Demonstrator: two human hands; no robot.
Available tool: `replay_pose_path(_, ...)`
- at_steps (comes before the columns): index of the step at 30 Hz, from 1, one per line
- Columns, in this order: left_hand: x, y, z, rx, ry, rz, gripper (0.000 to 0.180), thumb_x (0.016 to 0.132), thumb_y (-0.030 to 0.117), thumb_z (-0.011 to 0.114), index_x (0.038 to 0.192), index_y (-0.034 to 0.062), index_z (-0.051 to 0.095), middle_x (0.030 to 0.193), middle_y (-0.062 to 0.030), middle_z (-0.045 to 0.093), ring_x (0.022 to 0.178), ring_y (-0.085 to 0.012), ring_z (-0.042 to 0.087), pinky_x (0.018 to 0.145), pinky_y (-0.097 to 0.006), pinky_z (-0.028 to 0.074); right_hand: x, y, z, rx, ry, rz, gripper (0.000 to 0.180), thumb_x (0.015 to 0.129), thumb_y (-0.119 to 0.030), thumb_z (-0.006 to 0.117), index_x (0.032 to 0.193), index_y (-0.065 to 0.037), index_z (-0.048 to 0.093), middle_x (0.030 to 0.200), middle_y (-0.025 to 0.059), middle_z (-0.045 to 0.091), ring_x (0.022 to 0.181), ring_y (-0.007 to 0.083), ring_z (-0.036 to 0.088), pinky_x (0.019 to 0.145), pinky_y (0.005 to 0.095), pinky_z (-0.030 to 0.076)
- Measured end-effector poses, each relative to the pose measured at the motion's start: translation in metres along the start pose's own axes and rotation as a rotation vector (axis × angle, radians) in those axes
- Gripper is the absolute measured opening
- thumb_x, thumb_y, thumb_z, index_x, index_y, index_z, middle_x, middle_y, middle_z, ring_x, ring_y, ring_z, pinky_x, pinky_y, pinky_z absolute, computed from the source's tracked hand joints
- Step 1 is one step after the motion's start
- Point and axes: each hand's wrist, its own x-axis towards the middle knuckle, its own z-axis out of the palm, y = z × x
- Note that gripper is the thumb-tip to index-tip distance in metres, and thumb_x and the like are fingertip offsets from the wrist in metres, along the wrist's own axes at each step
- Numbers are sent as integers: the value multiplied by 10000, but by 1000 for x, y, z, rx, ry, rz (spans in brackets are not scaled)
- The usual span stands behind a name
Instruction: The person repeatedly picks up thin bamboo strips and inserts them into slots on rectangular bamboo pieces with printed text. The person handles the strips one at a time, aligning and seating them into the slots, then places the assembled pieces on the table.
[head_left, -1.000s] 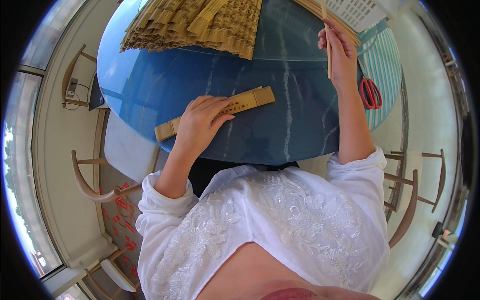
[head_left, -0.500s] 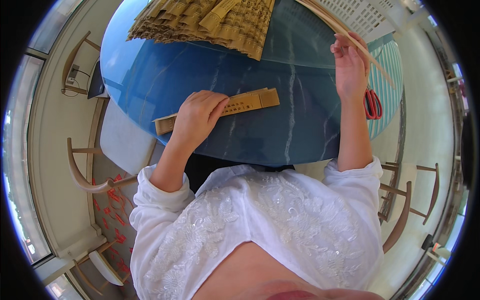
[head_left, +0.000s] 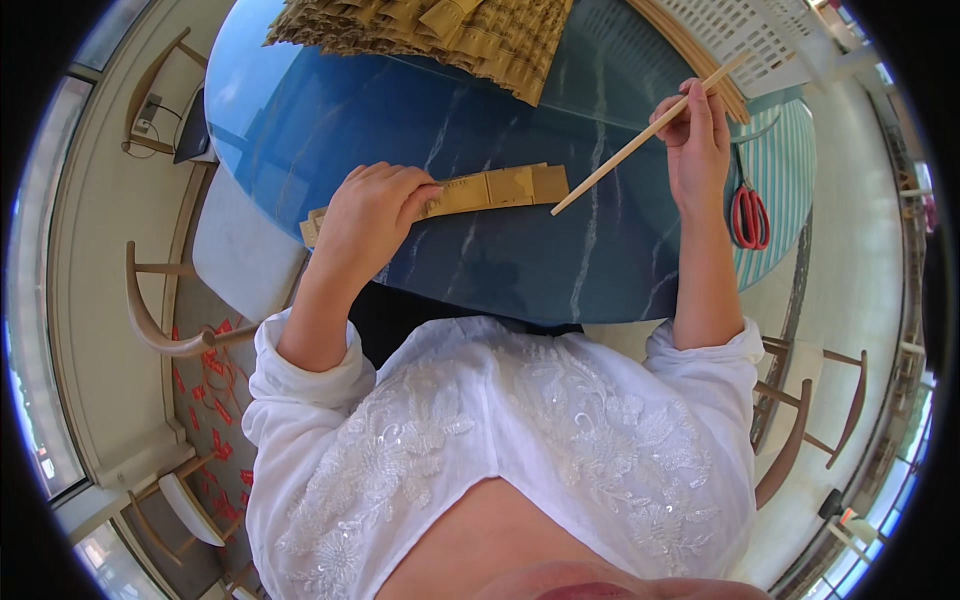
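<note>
Paper sleeve (head_left: 512, 187), tan and flat, lies near the near edge of the blue counter (head_left: 500, 275), its left end close to the counter's left front edge. The left hand (head_left: 368, 212) grasps it left of its middle, fingers curled over the top. Sleeve like this looks light, thin and easily creased, so a gentle hold on its flat middle should suit it best.

The right hand (head_left: 697, 140) pinches a pale wooden stick (head_left: 615, 167) toward its upper end; it looks stiff, light and smooth. Its lower tip sits just beside the sleeve's right end; whether it is one stick or two together, I cannot tell. Red-handled scissors (head_left: 736, 217) lie near the counter's right edge, and more tan sleeves (head_left: 430, 32) are heaped toward the far edge.
</note>
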Motion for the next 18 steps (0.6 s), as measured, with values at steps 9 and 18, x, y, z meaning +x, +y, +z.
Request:
replay_pose_path(9,10,22,39,167,192,390,225,817,205,727,1010,89,715,1089,-36,641,1101,-236,567,933,-369,437,-3,6,5,-184,-77,-50,234,1046,-278,498,1030,-48,539,781,87,649,672,136,614,630,247,482)
replay_pose_path(18,50,12,49,-187,-73,319,159,869,150,693,1007,70,704,1009,-61,611,982,-255,584,870,-365,479,0,6,4,-214,-22,-65,253,1042,-279,508,1030,-28,541,779,90,648,667,136,619,621,248,477)
